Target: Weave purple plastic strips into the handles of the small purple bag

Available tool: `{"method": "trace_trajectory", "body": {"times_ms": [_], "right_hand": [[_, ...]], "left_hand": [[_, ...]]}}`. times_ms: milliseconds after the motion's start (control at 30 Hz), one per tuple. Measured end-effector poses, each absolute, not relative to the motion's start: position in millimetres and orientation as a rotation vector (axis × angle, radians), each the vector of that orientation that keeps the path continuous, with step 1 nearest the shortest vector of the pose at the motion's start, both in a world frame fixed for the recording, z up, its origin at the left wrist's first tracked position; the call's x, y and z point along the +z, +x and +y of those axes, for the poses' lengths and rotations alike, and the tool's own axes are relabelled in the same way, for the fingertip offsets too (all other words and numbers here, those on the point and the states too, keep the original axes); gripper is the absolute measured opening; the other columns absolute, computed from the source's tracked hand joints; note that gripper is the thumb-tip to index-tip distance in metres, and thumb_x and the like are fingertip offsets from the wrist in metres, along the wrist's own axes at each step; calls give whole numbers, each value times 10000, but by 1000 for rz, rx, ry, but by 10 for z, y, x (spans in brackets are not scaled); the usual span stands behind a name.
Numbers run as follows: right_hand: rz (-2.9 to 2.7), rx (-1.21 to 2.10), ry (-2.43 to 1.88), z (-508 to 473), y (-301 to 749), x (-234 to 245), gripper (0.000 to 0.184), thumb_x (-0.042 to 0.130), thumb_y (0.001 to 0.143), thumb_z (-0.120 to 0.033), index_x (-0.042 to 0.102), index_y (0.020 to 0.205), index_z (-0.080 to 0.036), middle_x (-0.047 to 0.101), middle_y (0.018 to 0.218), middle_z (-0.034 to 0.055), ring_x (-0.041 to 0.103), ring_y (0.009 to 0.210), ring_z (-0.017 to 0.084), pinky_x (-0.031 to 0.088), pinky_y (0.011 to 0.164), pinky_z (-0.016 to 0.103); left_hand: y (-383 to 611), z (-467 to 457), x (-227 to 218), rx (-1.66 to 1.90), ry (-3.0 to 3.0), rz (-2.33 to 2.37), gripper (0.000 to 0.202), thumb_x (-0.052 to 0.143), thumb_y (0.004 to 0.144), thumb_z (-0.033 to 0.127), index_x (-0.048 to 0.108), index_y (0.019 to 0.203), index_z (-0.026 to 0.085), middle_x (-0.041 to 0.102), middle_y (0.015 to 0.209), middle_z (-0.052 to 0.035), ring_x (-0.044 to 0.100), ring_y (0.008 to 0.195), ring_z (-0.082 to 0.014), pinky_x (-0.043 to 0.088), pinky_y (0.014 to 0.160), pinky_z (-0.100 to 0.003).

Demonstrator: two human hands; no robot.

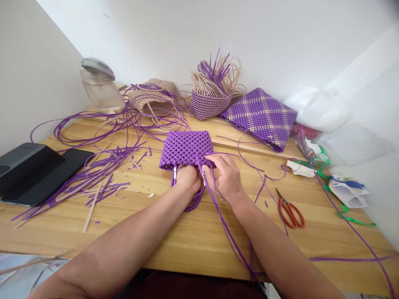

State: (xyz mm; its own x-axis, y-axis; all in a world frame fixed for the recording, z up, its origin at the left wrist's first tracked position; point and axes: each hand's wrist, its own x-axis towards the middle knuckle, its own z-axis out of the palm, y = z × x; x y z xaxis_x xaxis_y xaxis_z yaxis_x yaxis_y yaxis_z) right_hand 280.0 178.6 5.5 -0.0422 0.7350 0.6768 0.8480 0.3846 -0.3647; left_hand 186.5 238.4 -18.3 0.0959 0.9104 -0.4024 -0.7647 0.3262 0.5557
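Head view: small woven purple bag [187, 148] mid-worktop [56, 232], mouth facing the person. Left hand [187, 178] at the mouth, fingers hidden, can't tell if gripping. Right hand [226, 174] pinched on the rim, thumb and forefinger, beside loose purple strips [220, 214]. Probably light, springy weave, semi-stiff, not fragile; strips likely smooth, a bit slippery. Best hold: rim edge, other hand bracing inside; pinch strips close to the weave.

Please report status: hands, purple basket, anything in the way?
Left hand at near edge of purple basket, fingers mostly hidden. Right hand at same edge. Loose purple strands hang by right hand, possibly in the way; red-handled scissors lie apart.
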Motion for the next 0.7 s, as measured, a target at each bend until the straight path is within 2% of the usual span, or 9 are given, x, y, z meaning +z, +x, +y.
{"method": "trace_trajectory", "body": {"times_ms": [133, 267, 400, 500, 600, 700], "right_hand": [[-1794, -142, -1393, 1807, 2851, -3, 212, 552, 925, -182, 651, 1111, -192, 678, 1054, 77, 607, 1016, 220, 497, 949, 381], [-1766, -144, -1403, 1828, 2885, -57, 198, 518, 944, -151, 665, 1066, -204, 694, 1023, 57, 623, 972, 200, 510, 917, 360], [-1776, -169, -1417, 1814, 2855, -50, 241, 521, 948, -160, 646, 1152, -190, 686, 1081, 74, 615, 1015, 213, 497, 967, 377], [-1789, -181, -1414, 1802, 2830, -43, 266, 542, 951, -195, 631, 1201, -201, 674, 1102, 80, 600, 1041, 225, 495, 973, 389], [-1781, -211, -1386, 1808, 2829, -55, 212, 551, 955, -207, 651, 1142, -212, 672, 1088, 76, 593, 1053, 225, 493, 971, 385], [-1775, -202, -1390, 1825, 2842, -69, 169, 542, 961, -207, 656, 1086, -213, 672, 1068, 72, 595, 1042, 223, 491, 958, 381]], "left_hand": [[1855, 2398, -195, 1275, 252, 815, 413, 495, 756, -23, 670, 1058, 198, 739, 845, -38, 672, 637, -149, 570, 709, -296], [1850, 2370, -148, 1315, 293, 793, 409, 550, 669, -19, 671, 990, 204, 734, 866, -24, 664, 671, -138, 561, 714, -279], [1859, 2335, -137, 1295, 334, 750, 250, 584, 604, 11, 640, 785, 174, 710, 754, -29, 663, 675, -154, 553, 741, -296], [1866, 2331, -184, 1273, 392, 748, 175, 630, 547, 41, 593, 667, 162, 682, 687, -25, 646, 627, -155, 544, 691, -289], [1864, 2340, -221, 1265, 428, 804, 191, 671, 500, 63, 558, 620, 161, 630, 599, -8, 634, 589, -167, 527, 616, -283], [1858, 2342, -220, 1299, 436, 810, 256, 690, 478, 65, 541, 654, 175, 621, 598, 10, 646, 612, -174, 522, 596, -273]]}}
